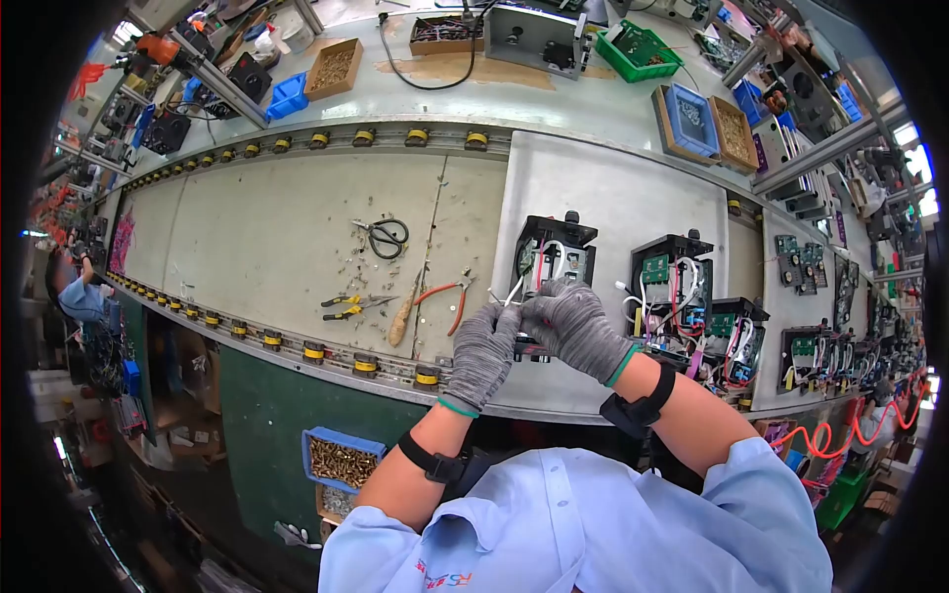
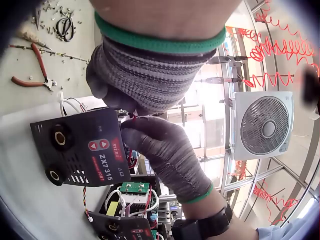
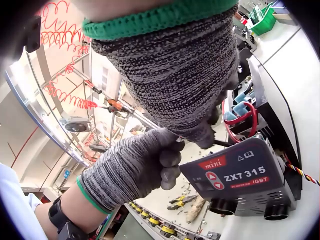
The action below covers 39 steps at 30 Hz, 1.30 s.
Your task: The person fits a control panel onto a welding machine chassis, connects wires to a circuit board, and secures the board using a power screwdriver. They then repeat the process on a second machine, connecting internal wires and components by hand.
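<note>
Both hands wear grey knit gloves with green cuffs. In the head view the left hand (image 1: 482,358) and right hand (image 1: 578,331) meet at the near side of an opened black unit (image 1: 583,259), fingertips close together on thin wire ends. A white cable (image 1: 515,289) runs from there into the unit. The left wrist view shows curled fingers of the left hand (image 2: 145,75) against the right hand (image 2: 167,155), beside the front panel (image 2: 82,150) marked ZX7 315. In the right wrist view the right hand (image 3: 170,75) partly hides what is pinched with the left hand (image 3: 132,167).
More opened units (image 1: 657,272) stand to the right. Left of the hands lie red-handled cutters (image 1: 458,298), yellow pliers (image 1: 354,304), black scissors (image 1: 384,237) and a wooden-handled tool (image 1: 400,321). A blue bin (image 1: 341,435) of brass parts sits below; a green basket (image 1: 638,51) stands at the back.
</note>
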{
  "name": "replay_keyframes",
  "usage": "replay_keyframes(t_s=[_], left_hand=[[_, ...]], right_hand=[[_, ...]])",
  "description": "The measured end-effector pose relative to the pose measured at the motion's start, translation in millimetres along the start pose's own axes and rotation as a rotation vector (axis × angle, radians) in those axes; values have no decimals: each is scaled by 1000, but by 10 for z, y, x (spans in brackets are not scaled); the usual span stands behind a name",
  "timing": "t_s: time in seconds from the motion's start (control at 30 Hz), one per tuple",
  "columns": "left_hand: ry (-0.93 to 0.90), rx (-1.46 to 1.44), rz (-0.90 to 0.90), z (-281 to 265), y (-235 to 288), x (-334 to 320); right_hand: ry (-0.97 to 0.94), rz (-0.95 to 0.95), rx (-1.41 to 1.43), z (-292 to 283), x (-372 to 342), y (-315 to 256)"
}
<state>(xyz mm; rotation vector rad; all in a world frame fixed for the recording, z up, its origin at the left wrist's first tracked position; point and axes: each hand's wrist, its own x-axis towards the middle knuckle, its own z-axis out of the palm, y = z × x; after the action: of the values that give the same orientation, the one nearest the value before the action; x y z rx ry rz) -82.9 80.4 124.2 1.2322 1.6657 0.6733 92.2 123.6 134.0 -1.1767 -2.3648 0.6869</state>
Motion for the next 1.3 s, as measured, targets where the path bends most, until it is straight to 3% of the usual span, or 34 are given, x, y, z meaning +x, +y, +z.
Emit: replay_keyframes(t_s=[0.1,0.13,0.2,0.27,0.3,0.37,0.47,0.57,0.63,0.7,0.77,0.87,1.03,1.1,1.3], left_hand=[[-11,-123,-7,21,-96,-10],[62,-108,-7,76,-313,-15],[135,-91,-6,152,-632,-58],[15,-11,-484,204,-809,-125],[17,-10,-488,244,-738,-167],[-150,-677,-616,355,-523,-246],[-115,-731,-505,463,-783,-290],[-70,-808,-409,431,-780,-372],[-59,-828,-356,421,-823,-382],[-92,-842,-347,435,-934,-384],[-97,-825,-302,440,-980,-395],[-84,-820,-290,421,-903,-423],[-75,-811,-287,385,-848,-460],[-76,-783,-277,375,-847,-474],[-114,-777,-283,366,-899,-446]], right_hand=[[-32,-85,26,-17,6,116],[-30,-86,30,-23,23,135],[-167,-127,-211,-35,87,166],[-248,-184,-311,-141,176,111],[-332,-246,-412,-165,224,96],[-382,-332,-398,-89,283,178],[-509,-450,-452,28,330,245],[-518,-571,-503,108,353,274],[-534,-546,-505,141,367,196],[-700,-580,-560,144,388,118],[-739,-557,-520,210,371,118],[-558,-511,-454,402,276,220],[-682,-462,-480,305,296,176],[-524,-451,-509,333,253,233],[-476,-403,-437,404,185,238]])
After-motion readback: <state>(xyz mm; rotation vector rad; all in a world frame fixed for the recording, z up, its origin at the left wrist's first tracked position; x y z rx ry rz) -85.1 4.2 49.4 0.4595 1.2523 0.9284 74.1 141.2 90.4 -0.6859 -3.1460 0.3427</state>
